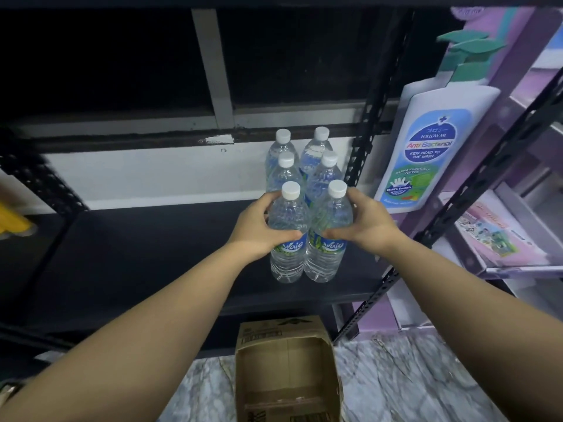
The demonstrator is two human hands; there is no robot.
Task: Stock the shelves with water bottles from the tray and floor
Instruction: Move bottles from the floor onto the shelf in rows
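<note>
Now our left hand [254,228] grips left front water bottle [288,236], fingers curled round its shoulder; our right hand [364,225] grips right front water bottle [327,239] same way. Both bottles upright on dark shelf [137,254], touching side by side, just ahead of four more capped bottles [304,159] in two rows. Open cardboard box [288,376] on marble floor [411,379] below. Big wash-bottle display [432,141] stands right of us.

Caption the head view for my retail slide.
Both hands set two water bottles on the dark shelf.
</note>
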